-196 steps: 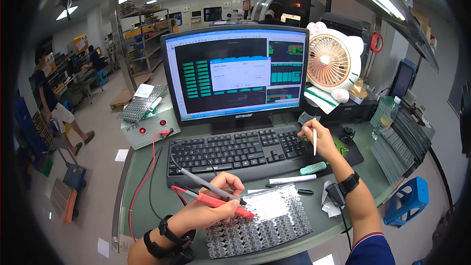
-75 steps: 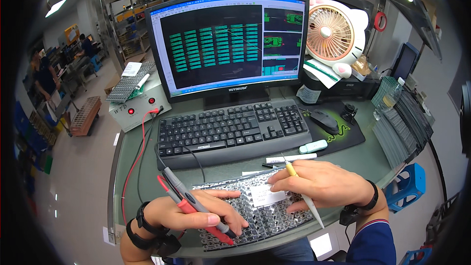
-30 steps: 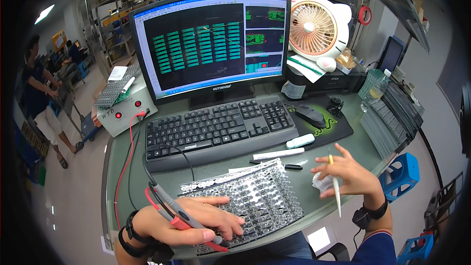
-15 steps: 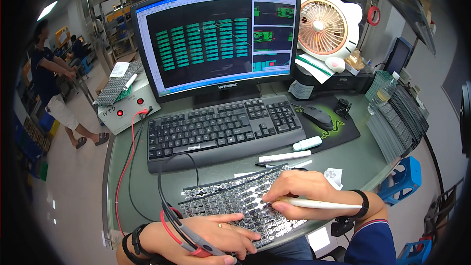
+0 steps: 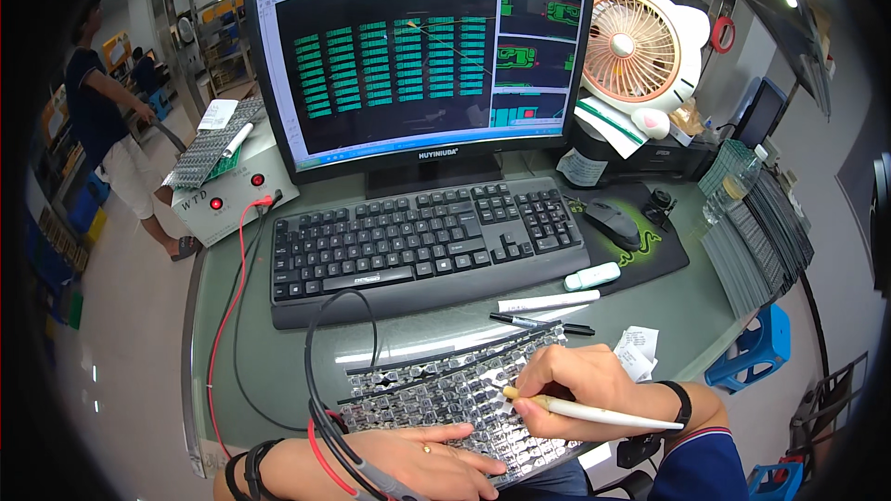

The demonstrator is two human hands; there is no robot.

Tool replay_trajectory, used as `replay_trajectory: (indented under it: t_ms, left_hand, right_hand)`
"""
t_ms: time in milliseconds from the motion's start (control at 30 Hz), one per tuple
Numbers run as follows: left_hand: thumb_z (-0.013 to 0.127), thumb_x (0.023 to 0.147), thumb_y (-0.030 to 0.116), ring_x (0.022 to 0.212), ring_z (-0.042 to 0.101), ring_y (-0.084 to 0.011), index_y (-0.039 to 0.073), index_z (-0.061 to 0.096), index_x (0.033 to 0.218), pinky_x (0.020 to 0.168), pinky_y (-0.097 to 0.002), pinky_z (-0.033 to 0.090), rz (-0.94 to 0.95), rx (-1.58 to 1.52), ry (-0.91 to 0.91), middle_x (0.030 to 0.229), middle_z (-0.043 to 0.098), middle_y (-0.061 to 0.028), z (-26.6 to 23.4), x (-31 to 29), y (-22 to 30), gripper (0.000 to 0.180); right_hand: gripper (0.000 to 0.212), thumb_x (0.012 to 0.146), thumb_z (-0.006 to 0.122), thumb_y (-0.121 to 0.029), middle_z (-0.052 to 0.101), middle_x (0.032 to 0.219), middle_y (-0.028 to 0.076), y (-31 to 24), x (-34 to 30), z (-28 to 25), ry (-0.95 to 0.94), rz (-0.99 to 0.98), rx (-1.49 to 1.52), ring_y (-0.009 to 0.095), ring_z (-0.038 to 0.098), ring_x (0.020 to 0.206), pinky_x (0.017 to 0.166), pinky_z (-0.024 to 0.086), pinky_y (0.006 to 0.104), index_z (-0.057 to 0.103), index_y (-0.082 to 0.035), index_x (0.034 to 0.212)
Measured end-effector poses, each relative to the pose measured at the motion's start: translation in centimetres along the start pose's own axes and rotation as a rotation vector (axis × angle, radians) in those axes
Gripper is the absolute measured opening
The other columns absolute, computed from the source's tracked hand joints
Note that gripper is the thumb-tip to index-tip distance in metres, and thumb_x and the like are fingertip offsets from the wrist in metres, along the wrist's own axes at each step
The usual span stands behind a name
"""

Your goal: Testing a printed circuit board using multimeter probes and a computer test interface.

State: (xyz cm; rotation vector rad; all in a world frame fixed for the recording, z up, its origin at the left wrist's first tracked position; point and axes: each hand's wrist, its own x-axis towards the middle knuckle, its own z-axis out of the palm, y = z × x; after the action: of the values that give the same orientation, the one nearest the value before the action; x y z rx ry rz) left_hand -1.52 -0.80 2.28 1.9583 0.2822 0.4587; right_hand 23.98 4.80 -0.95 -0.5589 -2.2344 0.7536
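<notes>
A panel of small silvery circuit boards (image 5: 436, 399) lies at the front of the desk, tilted, with reflections across it. My left hand (image 5: 432, 464) lies palm down on its near left part, fingers stretched out. Across the back of that hand runs a grey and red test probe (image 5: 385, 484) with black and red leads; whether the thumb grips it is hidden. Over the panel's right side, my right hand (image 5: 571, 390) is closed in a pinch around a white pen-like tool (image 5: 613, 416) with a tan tip. The tip points left, close to the panel; contact is unclear.
Behind the panel are a black keyboard (image 5: 418, 250), mouse (image 5: 613, 224) and monitor (image 5: 418, 65). Pens (image 5: 548, 302) and paper slips (image 5: 637, 353) lie nearby. A bottle (image 5: 733, 187) and stacked dark panels (image 5: 756, 246) stand right. A red lead (image 5: 225, 343) reaches a grey box (image 5: 227, 197).
My right hand has shifted slightly, and the tool's tan tip now shows beyond the fingers. My left hand stays spread on the panel. The view has shifted; a person at the left has moved.
</notes>
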Motion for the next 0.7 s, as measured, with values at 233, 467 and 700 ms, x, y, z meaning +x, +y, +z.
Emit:
replay_trajectory:
  t_ms: [233, 467, 700]
  left_hand:
    - [0.056, 0.089, 0.01, 0.119, 0.059, -0.0334, 0.001, 0.065, 0.097, 0.113, -0.0521, 0.026, 0.002, -0.003, 0.042, 0.109, 0.068, -0.015, 0.1, -0.05, 0.18, 0.015]
    - [0.057, 0.087, 0.009, 0.119, 0.06, -0.0333, 0.001, 0.066, 0.097, 0.113, -0.0522, 0.027, -0.001, 0.002, 0.046, 0.109, 0.068, -0.0151, 0.1, 0.01, 0.05, 0.016]
    - [0.056, 0.087, 0.01, 0.118, 0.061, -0.0331, 0.001, 0.066, 0.097, 0.113, -0.052, 0.028, -0.006, 0.0, 0.046, 0.109, 0.068, -0.0152, 0.06, 0.08, 0.05, 0.016]
  right_hand:
    - [0.023, 0.08, 0.073, -0.007, 0.063, 0.068, 0.005, -0.08, 0.02, 0.14, 0.003, -0.02, -0.038, 0.018, 0.062, 0.051, 0.045, 0.048, 0.028, 0.051, -0.005, 0.08]
    - [0.022, 0.08, 0.073, -0.007, 0.063, 0.068, 0.006, 0.06, -0.06, 0.25, 0.004, -0.022, -0.046, 0.018, 0.061, 0.051, 0.045, 0.048, 0.028, 0.051, -0.005, 0.079]
    - [0.02, 0.08, 0.072, -0.005, 0.065, 0.069, 0.009, 0.11, -0.1, 0.06, -0.018, -0.025, -0.043, 0.019, 0.064, 0.055, 0.047, 0.05, 0.0277, 0.053, -0.002, 0.082]
